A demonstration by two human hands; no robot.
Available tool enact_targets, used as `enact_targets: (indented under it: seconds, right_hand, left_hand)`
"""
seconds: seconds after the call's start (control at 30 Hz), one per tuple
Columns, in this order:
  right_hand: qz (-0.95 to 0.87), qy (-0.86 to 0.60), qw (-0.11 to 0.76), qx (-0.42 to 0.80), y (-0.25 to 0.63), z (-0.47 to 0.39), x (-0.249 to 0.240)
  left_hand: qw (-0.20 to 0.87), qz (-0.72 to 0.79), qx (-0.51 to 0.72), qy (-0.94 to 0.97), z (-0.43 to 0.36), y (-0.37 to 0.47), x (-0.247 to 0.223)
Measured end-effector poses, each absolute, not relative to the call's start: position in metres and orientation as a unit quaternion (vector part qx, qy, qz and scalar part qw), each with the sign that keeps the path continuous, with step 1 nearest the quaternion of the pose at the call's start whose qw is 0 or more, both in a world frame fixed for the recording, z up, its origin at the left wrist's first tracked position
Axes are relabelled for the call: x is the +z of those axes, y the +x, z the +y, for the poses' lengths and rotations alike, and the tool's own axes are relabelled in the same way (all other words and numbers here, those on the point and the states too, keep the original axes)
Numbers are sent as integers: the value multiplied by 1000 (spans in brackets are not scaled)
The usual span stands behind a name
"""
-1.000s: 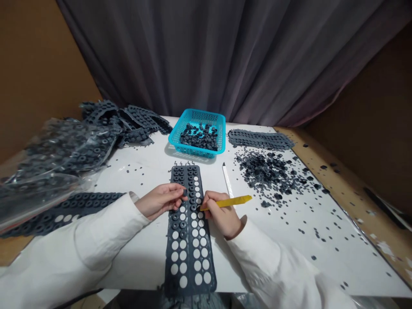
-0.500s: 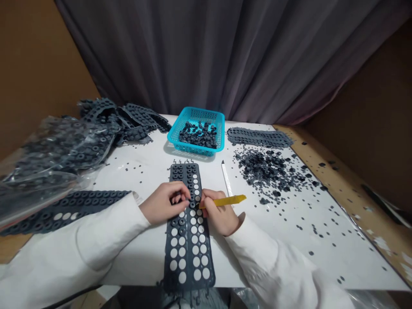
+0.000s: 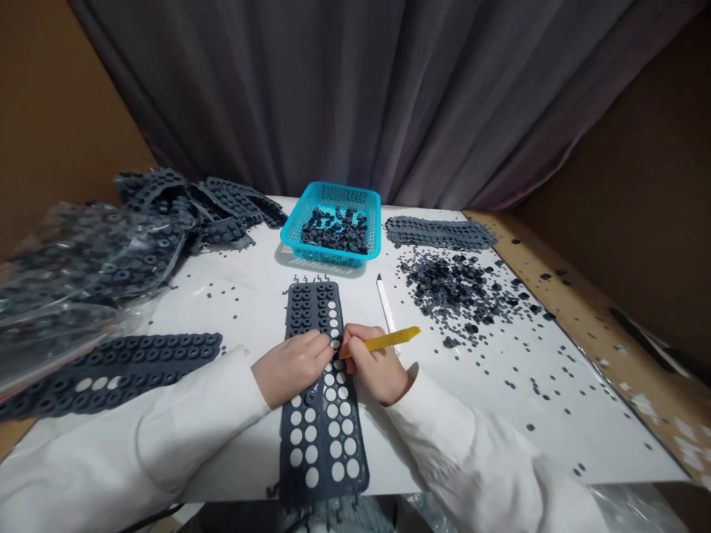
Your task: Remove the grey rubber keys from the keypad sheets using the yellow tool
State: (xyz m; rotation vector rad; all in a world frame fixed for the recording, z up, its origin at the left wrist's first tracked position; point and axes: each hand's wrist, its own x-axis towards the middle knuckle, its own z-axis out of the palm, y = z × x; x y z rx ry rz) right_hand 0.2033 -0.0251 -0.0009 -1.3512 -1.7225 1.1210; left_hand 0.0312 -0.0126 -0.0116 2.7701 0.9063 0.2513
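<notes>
Head view: a dark rubber sheet (image 3: 322,444), with rows of rings and white round spots, lies lengthwise on the white-topped table (image 3: 433,377), between and beneath both hands. The right hand (image 3: 381,370) has its grip closed around a yellow stick (image 3: 397,338), whose lower end is at the sheet. The left hand (image 3: 292,366) bends over the sheet beside it; its fingertips are hidden, so I cannot tell whether that grip is clenched or grasping anything. Beyond stands a blue basket (image 3: 375,222) of dark pieces; a pile of dark bits (image 3: 452,289) lies to the right.
</notes>
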Motion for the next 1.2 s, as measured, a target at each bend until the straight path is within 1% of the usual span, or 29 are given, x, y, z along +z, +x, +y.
enact_targets:
  seconds: [0.07, 0.17, 0.3, 0.37, 0.43, 0.53, 0.63, 0.8, 1.0, 1.1, 1.2]
  right_hand:
    - [-660, -521, 334, 426, 203, -25, -1]
    - [-655, -523, 336, 431, 203, -25, 1]
    - [-644, -527, 337, 441, 203, -25, 2]
    - [-632, -519, 340, 464, 203, -25, 1]
    - [-602, -509, 368, 494, 204, -24, -3]
    - [-542, -505, 423, 522, 205, -21, -9]
    - [-522, -514, 425, 532, 205, -17, -12]
    - [-555, -523, 392, 515, 204, -18, -11]
    - [-644, -544, 340, 418, 199, -19, -1]
    - [-646, -545, 329, 421, 198, -16, 1]
    - [-641, -531, 338, 439, 200, -12, -1]
  left_hand:
    - [159, 322, 110, 927, -11, 31, -11]
    - [291, 362, 193, 864, -6, 30, -6]
    - [395, 482, 345, 702, 3, 23, 4]
    - [456, 513, 391, 614, 7, 19, 6]
    - [535, 504, 386, 558, 9, 16, 7]
    - [650, 475, 341, 486, 9, 15, 7]
    - [731, 453, 329, 391, 8, 17, 9]
    - [773, 446, 328, 309, 9, 17, 11]
    - [802, 421, 319, 278, 10, 16, 10]
    - [817, 403, 310, 271, 10, 16, 9]
    - [814, 402, 316, 274, 11, 15, 8]
